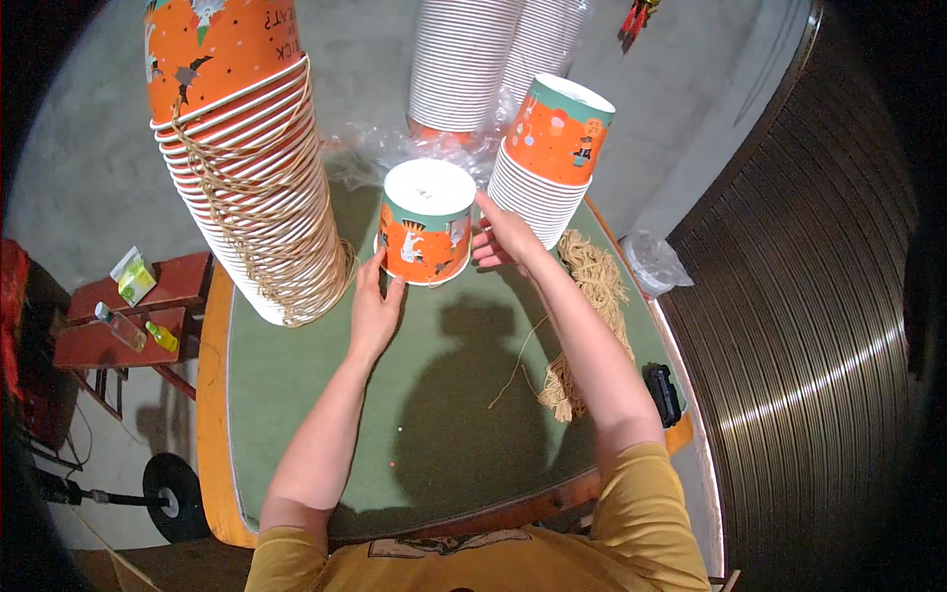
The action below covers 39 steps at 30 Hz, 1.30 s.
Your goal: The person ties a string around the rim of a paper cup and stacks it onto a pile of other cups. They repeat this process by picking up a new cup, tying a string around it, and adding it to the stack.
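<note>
An orange paper bucket (426, 242) with a green band and printed figures stands upside down on the green table, its white base facing up. My left hand (373, 314) is at its lower left side, fingertips against or very near the rim, thumb apart from the fingers. Beside its right wall my right hand (506, 240) is open, fingers pointing at it; whether they touch I cannot tell. Behind that hand rises a stack of nested buckets (541, 192). A bundle of tan twine (592, 281) lies by my right forearm, one loose strand trailing onto the cloth.
A tall stack of buckets (232, 178) with twine handles stands at the left. More wrapped stacks (464, 64) and clear plastic (365, 148) are at the back. A black object (662, 395) sits at the right edge. Bottles (120, 326) rest on a red bench (182, 281).
</note>
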Tool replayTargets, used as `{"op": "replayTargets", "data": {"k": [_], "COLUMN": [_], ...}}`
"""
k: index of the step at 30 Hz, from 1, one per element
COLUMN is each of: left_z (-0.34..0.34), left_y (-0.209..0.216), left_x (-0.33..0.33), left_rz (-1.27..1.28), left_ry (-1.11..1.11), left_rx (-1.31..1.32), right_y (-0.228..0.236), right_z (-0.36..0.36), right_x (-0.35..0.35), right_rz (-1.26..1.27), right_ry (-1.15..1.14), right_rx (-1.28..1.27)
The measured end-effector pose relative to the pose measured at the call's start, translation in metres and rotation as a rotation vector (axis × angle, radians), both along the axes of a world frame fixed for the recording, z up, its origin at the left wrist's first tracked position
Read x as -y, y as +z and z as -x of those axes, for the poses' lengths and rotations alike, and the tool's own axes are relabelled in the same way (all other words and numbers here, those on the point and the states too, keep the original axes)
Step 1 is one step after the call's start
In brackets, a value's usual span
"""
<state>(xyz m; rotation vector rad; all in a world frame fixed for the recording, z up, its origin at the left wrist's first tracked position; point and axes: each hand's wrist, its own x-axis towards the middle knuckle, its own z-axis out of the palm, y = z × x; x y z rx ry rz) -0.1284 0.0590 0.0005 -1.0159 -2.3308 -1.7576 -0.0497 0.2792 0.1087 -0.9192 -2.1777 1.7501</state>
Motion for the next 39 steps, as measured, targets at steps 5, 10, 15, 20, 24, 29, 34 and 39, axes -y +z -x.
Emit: {"op": "replayTargets", "data": {"k": [5,10,15,20,24,29,34,39], "left_z": [-0.001,-0.001,0.000,0.002,0.009,0.007,-0.018,-0.050], "left_y": [0.002,0.003,0.001,-0.002,-0.012,0.006,0.056,0.125], "left_x": [0.001,0.005,0.001,0.002,-0.002,-0.003,0.015,0.031], "left_rz": [0.006,0.031,0.031,-0.009,-0.035,-0.392,-0.528,-0.553], "left_ry": [-0.012,0.011,0.001,0.003,0.075,-0.134,-0.349,-0.482], "left_rx": [-0.002,-0.007,-0.012,0.036,0.010,0.567,0.598,0.359], "right_y": [0.013,0.019,-0.006,-0.011,-0.023,-0.041,-0.029,-0.011], "right_z": [-0.018,-0.021,-0.001,0.013,0.005,-0.034,-0.069,-0.094], "right_x": [-0.005,0.004,0.019,0.020,0.018,0.026,0.045,0.072], "right_rz": [-0.502,-0.486,-0.061,0.168,0.237,0.335,0.324,0.799], "right_ry": [0.078,0.096,0.034,0.066,-0.035,-0.033,0.044,0.178], "right_rx": [0.077,0.118,0.094,0.005,-0.168,-0.442,-0.600,-0.926]}}
